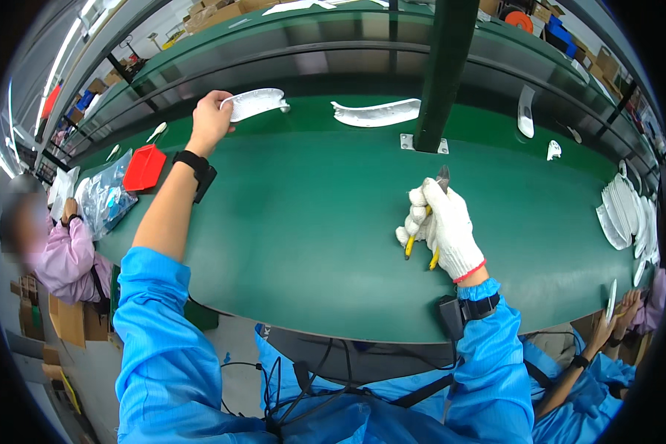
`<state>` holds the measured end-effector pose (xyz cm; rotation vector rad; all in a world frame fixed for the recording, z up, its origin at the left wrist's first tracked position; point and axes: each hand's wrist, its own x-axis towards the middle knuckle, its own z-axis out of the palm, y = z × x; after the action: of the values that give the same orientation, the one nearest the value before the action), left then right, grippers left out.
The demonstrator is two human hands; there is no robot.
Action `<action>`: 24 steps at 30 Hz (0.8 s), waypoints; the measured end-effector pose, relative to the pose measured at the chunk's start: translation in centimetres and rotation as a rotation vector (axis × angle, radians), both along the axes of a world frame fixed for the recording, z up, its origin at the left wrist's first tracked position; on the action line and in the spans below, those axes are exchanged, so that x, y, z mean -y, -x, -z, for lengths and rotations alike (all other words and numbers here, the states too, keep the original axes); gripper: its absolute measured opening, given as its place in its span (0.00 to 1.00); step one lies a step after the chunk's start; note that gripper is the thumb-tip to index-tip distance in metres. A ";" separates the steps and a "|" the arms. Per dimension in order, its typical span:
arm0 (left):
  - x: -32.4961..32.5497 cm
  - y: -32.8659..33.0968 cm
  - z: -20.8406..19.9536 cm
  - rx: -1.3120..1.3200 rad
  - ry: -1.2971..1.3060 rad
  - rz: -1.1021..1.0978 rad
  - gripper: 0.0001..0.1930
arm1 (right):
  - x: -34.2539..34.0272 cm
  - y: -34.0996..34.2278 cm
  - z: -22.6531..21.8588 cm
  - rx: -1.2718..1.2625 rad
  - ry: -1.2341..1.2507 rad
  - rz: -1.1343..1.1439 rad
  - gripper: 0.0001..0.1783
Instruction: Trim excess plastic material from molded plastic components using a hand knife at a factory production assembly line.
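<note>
My left hand [211,122], bare, reaches to the far side of the green table and grips one end of a curved white plastic piece [255,103]. In my right hand [444,226], which wears a white knit glove with a red cuff edge, I hold pliers [443,177]. Their dark jaws point away from me, and two yellow handles stick out below my fingers. A second curved white piece [377,114] lies on the table between my hands, farther off, touched by neither.
A green post [442,81] rises from the table. Right: a long white piece [525,115], a small white part [554,150], stacked white pieces [621,211]. Left: a red bin [144,169] and a clear bag [105,196]. Co-workers sit at both sides; one's hand holds a white piece [611,300].
</note>
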<state>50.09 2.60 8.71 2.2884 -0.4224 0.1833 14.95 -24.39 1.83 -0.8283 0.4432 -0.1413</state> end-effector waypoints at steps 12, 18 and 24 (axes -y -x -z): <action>-6.4 15.6 -1.6 -0.946 0.208 0.572 0.13 | -0.1 -0.6 0.3 0.009 0.022 0.006 0.18; 0.5 21.5 1.4 -0.775 -0.191 1.115 0.09 | -0.3 -0.3 0.6 0.041 0.038 0.057 0.18; 3.5 23.3 5.2 -0.120 -0.313 1.063 0.11 | -1.9 0.4 -0.3 0.003 0.048 0.156 0.19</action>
<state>26.76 -0.86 3.52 2.0291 -1.5950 -0.5812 14.56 -22.45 2.13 -0.8406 0.5027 -0.2985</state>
